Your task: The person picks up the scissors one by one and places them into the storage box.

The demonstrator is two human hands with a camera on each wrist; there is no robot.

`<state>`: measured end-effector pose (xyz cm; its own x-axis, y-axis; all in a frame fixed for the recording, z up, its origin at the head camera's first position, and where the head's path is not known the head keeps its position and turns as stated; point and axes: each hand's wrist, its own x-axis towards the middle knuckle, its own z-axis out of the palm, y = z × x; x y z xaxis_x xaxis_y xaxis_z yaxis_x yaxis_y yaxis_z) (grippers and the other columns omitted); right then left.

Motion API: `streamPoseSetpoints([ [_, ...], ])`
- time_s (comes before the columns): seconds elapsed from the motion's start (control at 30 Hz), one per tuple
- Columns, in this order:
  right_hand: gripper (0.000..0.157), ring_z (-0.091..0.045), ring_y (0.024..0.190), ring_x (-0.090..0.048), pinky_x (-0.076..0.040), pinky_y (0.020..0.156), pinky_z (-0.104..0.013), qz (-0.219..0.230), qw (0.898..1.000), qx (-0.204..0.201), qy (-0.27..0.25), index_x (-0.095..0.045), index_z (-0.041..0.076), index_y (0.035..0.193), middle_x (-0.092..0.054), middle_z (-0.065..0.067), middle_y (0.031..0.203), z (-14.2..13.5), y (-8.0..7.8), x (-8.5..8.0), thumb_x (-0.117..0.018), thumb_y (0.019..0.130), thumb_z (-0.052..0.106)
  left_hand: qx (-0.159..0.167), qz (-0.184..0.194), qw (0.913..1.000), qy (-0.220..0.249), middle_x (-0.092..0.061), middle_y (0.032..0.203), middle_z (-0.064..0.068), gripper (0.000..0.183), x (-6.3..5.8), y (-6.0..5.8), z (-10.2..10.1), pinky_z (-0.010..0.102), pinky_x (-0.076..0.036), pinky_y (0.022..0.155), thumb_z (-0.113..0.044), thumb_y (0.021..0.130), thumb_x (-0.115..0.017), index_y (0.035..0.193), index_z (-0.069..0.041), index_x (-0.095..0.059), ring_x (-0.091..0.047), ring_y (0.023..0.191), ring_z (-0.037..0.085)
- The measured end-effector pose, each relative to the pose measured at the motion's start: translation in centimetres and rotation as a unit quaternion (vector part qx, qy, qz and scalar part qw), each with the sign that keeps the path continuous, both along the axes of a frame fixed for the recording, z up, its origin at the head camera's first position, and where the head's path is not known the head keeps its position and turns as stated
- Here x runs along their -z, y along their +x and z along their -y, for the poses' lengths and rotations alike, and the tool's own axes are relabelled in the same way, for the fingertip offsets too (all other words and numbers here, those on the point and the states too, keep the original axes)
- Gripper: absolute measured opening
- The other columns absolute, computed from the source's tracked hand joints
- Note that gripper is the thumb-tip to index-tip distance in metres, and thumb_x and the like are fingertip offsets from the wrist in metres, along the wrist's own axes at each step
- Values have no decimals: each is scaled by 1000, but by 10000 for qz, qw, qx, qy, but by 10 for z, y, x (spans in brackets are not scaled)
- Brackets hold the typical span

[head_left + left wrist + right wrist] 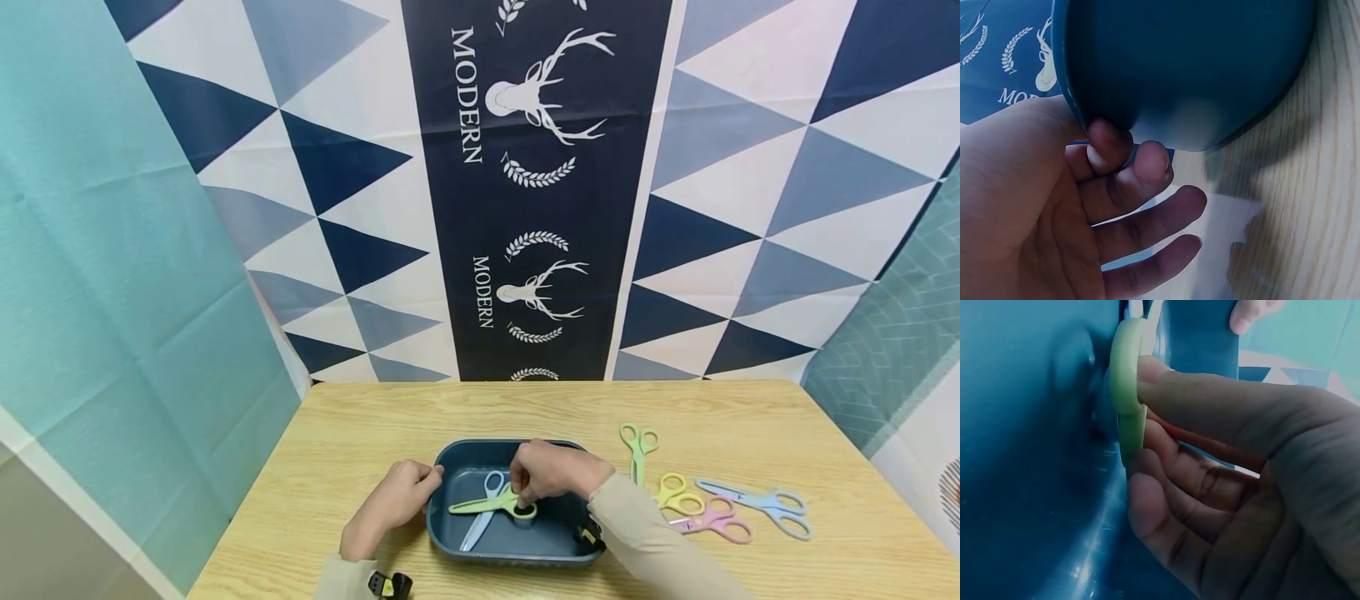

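Observation:
A dark blue rectangular bin point(558, 546) stands on the table. My left hand point(393, 500) grips its left rim, index fingertip against the outer wall point(1191, 69) and the other fingers loosely bent. Inside the bin, my right hand point(551, 471) pinches the handle of green scissors point(480, 505) between thumb and fingers; the green handle loop point(1125, 369) shows up close in the right wrist view. Their blades point left, crossing over light blue scissors point(477, 529) on the bin floor.
Right of the bin lie another pair of green scissors point(637, 442), yellow scissors point(678, 496), pink scissors point(716, 521) and blue scissors point(772, 505). The right forearm partly covers some of them. A patterned cloth point(532, 208) hangs behind the wooden table point(360, 408).

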<state>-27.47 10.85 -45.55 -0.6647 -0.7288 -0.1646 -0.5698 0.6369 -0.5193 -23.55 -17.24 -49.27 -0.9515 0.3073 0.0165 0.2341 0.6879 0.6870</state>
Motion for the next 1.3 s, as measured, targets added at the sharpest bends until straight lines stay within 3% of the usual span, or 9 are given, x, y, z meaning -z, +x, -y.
streamPoseSetpoints([
  [0.53,7,0,72,-57,-50,66,-21,-51,9996,-83,-280,-76,11,90,-66,11,81,0,-2,-15,-82,88,14,29,-18,10000,36,-51,53,-8,52,2,-1,1,21,-39,51,-24,109,-47,58,-17,-51,-47,49,6],
  [0.87,29,-3,79,-60,-52,73,-26,-217,9990,68,-394,-73,7,114,-68,8,91,-7,0,-29,-80,91,23,50,-3,10000,71,-50,53,-9,52,4,0,1,21,-41,52,-25,109,-48,58,-17,-51,-50,51,6],
  [1.3,32,-13,89,-62,-52,78,-28,-606,9962,45,-621,-72,8,118,-71,-3,105,-16,5,-40,-77,93,28,118,41,9998,151,-51,55,-6,51,2,2,1,22,-44,54,-26,109,-49,59,-15,-50,-53,53,9],
])
